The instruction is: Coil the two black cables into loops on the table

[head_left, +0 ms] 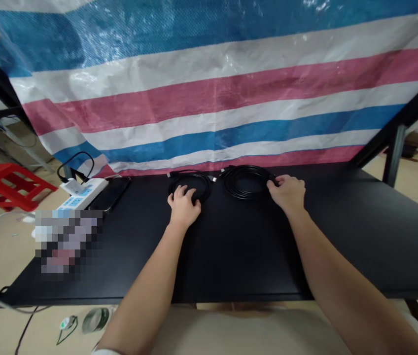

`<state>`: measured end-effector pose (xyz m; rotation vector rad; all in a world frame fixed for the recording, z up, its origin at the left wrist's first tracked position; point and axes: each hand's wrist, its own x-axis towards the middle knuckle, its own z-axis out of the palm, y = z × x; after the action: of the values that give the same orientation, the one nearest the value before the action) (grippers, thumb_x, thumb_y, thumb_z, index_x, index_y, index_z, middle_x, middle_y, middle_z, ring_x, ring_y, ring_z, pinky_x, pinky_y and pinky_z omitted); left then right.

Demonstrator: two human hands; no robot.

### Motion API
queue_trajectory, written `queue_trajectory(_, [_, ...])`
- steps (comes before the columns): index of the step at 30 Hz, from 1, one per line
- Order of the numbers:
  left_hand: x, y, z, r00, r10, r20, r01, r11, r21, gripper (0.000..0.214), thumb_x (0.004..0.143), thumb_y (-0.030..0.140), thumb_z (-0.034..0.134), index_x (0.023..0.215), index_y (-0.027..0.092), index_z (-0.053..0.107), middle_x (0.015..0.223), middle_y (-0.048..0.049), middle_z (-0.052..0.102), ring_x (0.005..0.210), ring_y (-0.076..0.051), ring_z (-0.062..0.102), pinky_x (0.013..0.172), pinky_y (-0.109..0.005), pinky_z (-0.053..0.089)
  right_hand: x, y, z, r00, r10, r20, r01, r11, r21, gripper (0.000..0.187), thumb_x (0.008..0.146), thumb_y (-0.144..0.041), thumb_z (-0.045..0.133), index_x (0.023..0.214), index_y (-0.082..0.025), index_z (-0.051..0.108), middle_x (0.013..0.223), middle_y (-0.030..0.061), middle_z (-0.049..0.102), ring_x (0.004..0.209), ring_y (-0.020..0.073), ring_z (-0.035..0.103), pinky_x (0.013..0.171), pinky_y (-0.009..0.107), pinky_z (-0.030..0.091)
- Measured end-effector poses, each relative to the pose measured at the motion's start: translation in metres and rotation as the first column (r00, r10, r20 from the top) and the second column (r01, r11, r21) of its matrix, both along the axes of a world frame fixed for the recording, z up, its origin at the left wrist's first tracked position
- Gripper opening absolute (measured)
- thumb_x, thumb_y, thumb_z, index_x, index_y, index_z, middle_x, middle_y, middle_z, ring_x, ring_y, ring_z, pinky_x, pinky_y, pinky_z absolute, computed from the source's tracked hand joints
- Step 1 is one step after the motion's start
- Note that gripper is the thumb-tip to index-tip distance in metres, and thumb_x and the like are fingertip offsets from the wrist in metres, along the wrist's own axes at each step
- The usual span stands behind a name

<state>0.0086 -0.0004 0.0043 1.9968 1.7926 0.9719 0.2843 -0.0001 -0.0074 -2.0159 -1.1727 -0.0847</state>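
Two coils of black cable lie side by side on the black table point(227, 256). My left hand point(184, 206) rests on the near side of the smaller left-hand cable coil point(206, 190), its fingers spread over the loops and hiding part of them. A light-coloured plug end point(213, 179) shows at that coil's right edge. My right hand point(288, 192) is at the right edge of the larger cable coil point(244, 195), thumb and fingers closed on its loops there. Both coils lie flat, a small gap apart.
At the table's left end are a white power strip point(100, 186) with a charger plugged in, a dark phone point(111, 194) and a blurred-out patch. A striped plastic sheet point(212, 108) hangs behind the table. A red stool point(13, 185) stands beyond the left edge.
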Motion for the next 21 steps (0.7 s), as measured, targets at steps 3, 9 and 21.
queue_trajectory(3, [0.001, -0.002, 0.004, 0.998, 0.067, -0.021, -0.066, 0.997, 0.026, 0.028, 0.07, 0.021, 0.059, 0.096, 0.024, 0.068, 0.126, -0.0128, 0.057, 0.129, -0.033, 0.041, 0.106, -0.053, 0.025, -0.003, -0.002, 0.008, 0.997, 0.011, -0.074, -0.011, 1.0, 0.009, 0.012, 0.063, -0.032, 0.059, 0.062, -0.02, 0.059, 0.068, 0.009, 0.063, 0.075, 0.0279, 0.058, 0.08, 0.048, 0.044])
queue_trajectory(9, [0.003, -0.004, 0.007, 0.983, 0.182, -0.022, -0.18, 0.98, 0.084, 0.024, 0.076, 0.027, 0.054, 0.097, 0.024, 0.065, 0.124, -0.012, 0.056, 0.125, -0.031, 0.044, 0.103, -0.052, 0.028, -0.001, -0.005, 0.014, 0.972, -0.022, -0.232, 0.022, 1.0, -0.001, 0.014, 0.06, -0.034, 0.065, 0.056, -0.021, 0.061, 0.06, 0.0066, 0.062, 0.07, 0.0276, 0.062, 0.072, 0.043, 0.047])
queue_trajectory(21, [0.001, -0.006, 0.011, 0.983, 0.175, 0.048, -0.178, 0.982, 0.057, 0.02, 0.074, 0.025, 0.056, 0.093, 0.023, 0.064, 0.12, -0.0111, 0.058, 0.123, -0.031, 0.045, 0.102, -0.052, 0.031, -0.004, -0.009, 0.022, 0.499, 0.534, -0.682, -0.161, 0.831, 0.533, 0.021, 0.064, -0.035, 0.069, 0.059, -0.02, 0.055, 0.05, -0.0052, 0.042, 0.043, 0.0079, 0.035, 0.037, 0.022, 0.025])
